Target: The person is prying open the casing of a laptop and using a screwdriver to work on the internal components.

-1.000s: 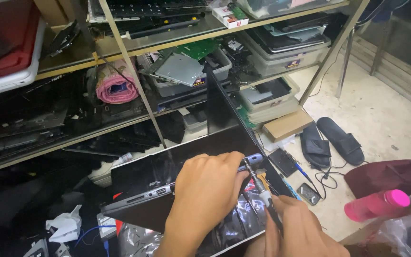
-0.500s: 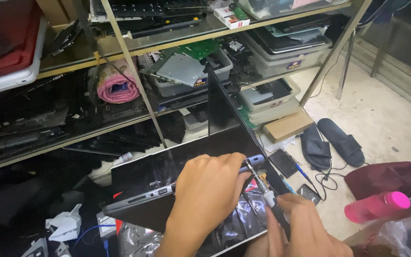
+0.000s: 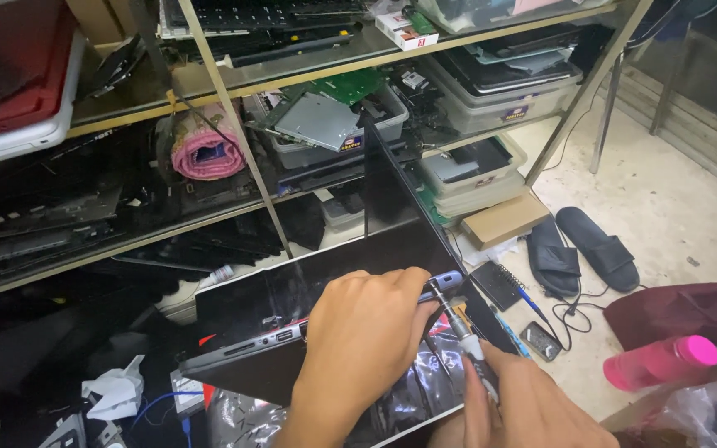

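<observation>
The thin dark laptop with a grey side edge [image 3: 292, 332] lies low in the middle of the view, tilted, its ports facing the lower left, and it sits where it did half a second ago; the hands have barely shifted. The left hand [image 3: 367, 348] is curled down over the laptop's right half, fingers closed on its edge at a small blue-grey hinge corner [image 3: 448, 282]. The right hand [image 3: 524, 402], at 5 o'clock from the left, grips a slim metal-tipped screwdriver with a pale handle [image 3: 462, 328], the tip meeting the laptop just beside that corner. At 12 o'clock a metal-framed glass shelf rack [image 3: 234, 124] carries a grey plastic tub [image 3: 375, 124] holding a flat silver drive and a green circuit board, a clear lidded bin [image 3: 499, 91] with flat devices stacked in it, and a rolled pink cloth [image 3: 205, 153]. At 3 o'clock, on pale tiled floor [image 3: 665, 191], lie a pair of black slippers [image 3: 582, 245] and a brown cardboard box [image 3: 504, 220]; bare floor lies beyond them. A bright pink bottle [image 3: 661, 361] lies at 4 o'clock beside a dark red bag [image 3: 678, 311]. Crumpled white paper [image 3: 114, 386] lies at 8 o'clock among dark clutter crowding the laptop's left edge.
</observation>
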